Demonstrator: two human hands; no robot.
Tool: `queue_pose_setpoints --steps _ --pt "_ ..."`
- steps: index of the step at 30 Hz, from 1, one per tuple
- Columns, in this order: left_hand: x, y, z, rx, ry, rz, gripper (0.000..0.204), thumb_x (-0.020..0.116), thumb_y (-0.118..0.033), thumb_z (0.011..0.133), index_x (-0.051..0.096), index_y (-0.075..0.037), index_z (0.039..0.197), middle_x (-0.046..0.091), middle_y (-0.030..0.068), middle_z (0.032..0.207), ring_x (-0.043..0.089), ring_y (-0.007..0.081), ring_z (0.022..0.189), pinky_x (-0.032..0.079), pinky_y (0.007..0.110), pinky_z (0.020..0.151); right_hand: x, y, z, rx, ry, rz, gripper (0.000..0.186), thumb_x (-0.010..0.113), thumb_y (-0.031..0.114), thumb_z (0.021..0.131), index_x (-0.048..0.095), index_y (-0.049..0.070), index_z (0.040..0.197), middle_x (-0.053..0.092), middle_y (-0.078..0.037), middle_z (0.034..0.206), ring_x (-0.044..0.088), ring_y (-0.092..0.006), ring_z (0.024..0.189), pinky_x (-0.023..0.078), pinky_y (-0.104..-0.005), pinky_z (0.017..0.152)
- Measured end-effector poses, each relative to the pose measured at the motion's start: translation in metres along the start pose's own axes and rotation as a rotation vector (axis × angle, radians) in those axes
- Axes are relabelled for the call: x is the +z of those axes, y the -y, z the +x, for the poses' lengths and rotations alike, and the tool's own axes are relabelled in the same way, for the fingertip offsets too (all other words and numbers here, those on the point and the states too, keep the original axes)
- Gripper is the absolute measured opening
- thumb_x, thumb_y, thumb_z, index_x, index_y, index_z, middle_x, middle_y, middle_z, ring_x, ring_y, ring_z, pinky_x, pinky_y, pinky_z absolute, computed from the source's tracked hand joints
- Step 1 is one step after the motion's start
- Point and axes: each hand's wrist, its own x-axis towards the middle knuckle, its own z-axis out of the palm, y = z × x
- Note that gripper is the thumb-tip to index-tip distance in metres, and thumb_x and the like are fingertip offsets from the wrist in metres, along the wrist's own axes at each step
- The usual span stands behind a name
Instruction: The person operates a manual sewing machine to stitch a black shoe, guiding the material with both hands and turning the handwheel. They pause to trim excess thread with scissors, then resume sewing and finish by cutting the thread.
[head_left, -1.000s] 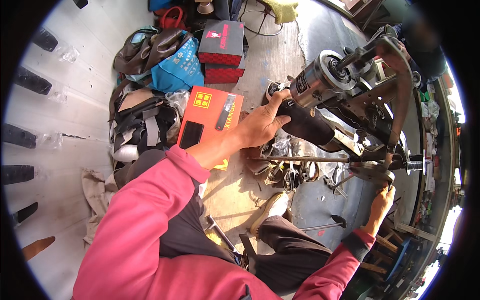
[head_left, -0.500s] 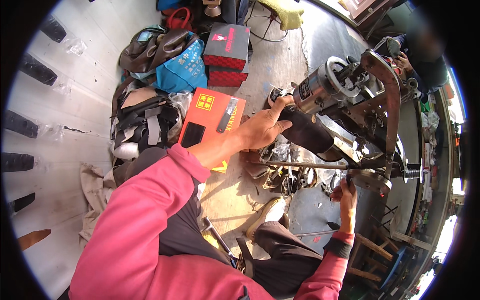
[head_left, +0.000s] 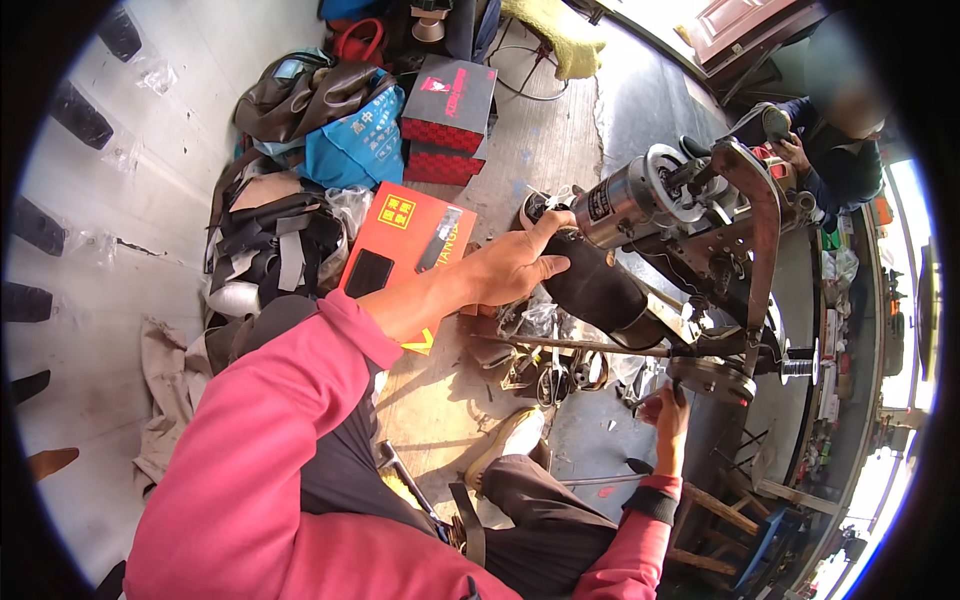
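Right of centre, a dark, rounded piece (head_left: 598,290) sits just below the shiny metal cylinder (head_left: 612,210) of what looks like a hand-turned machine (head_left: 712,250); whether it is footwear or a machine part, I cannot tell. At its near end is the left grip (head_left: 510,268), thumb and forefinger spread; its other fingers are hidden, so how firmly it holds cannot be told. Lower and to the right, the right grip (head_left: 665,415) is curled round a small dark handle (head_left: 680,393) beside a round metal wheel (head_left: 712,380). Working well here probably calls for a steady left side, the forefinger kept clear of the cylinder's edge, and slow, even force on the handle.

Just beyond the left grip is a dark shoe (head_left: 535,210) with white laces. Farther left, an orange-red box (head_left: 400,225) bears a black, phone-like slab (head_left: 371,272). Beyond are stacked dark-and-red boxes (head_left: 450,95) and a blue bag (head_left: 360,140). At upper right, another person (head_left: 850,170) holds a shoe.
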Motion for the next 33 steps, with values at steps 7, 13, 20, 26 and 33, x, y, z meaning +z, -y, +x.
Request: queue_pose_setpoints --steps 7,13,20,26,33 --pt "0.002 -0.002 0.001 -0.062 -0.010 0.005 0.049 0.055 -0.028 0.107 0.030 -0.017 0.148 0.064 0.0258 0.084 0.068 0.0446 0.093 0.047 0.047 0.087 -0.056 0.058 -0.030 -0.491 -0.295 0.146 0.026 0.062 0.032 0.105 0.064 0.008 0.096 0.063 -0.001 0.071 0.058 -0.0083 0.057 0.045 -0.0233 0.052" --pt "0.001 -0.004 0.001 -0.063 -0.024 0.035 0.051 0.057 -0.035 0.106 0.033 -0.015 0.146 0.065 0.0224 0.083 0.067 0.0446 0.092 0.047 0.049 0.086 -0.053 -0.006 0.015 -0.065 -0.359 0.000 0.026 0.059 0.032 0.105 0.054 0.012 0.090 0.061 -0.004 0.065 0.059 -0.0134 0.048 0.039 -0.0281 0.039" --pt "0.003 -0.009 0.002 -0.086 -0.061 0.041 0.051 0.058 -0.037 0.105 0.038 -0.011 0.144 0.069 0.0261 0.098 0.066 0.0451 0.104 0.048 0.047 0.092 -0.005 0.044 -0.032 -0.312 -0.002 0.102 0.038 0.060 0.040 0.105 0.062 0.002 0.103 0.067 -0.007 0.075 0.065 -0.0134 0.060 0.052 -0.0263 0.057" --pt "0.007 -0.005 0.007 -0.054 -0.121 -0.005 0.056 0.063 -0.040 0.101 0.045 -0.009 0.144 0.069 0.0268 0.117 0.064 0.0408 0.118 0.046 0.045 0.098 -0.084 0.027 0.004 -0.300 -0.462 0.152 0.022 0.060 0.025 0.105 0.058 0.012 0.088 0.058 0.002 0.067 0.055 -0.0083 0.054 0.041 -0.0221 0.050" --pt "0.006 -0.012 0.006 -0.210 -0.098 -0.144 0.055 0.069 -0.040 0.098 0.052 -0.005 0.137 0.070 0.0167 0.102 0.068 0.0254 0.099 0.050 0.039 0.088 0.009 0.008 0.001 -0.030 0.102 0.051 0.034 0.061 0.035 0.104 0.061 0.001 0.110 0.070 -0.011 0.076 0.068 -0.0174 0.057 0.052 -0.0289 0.050"
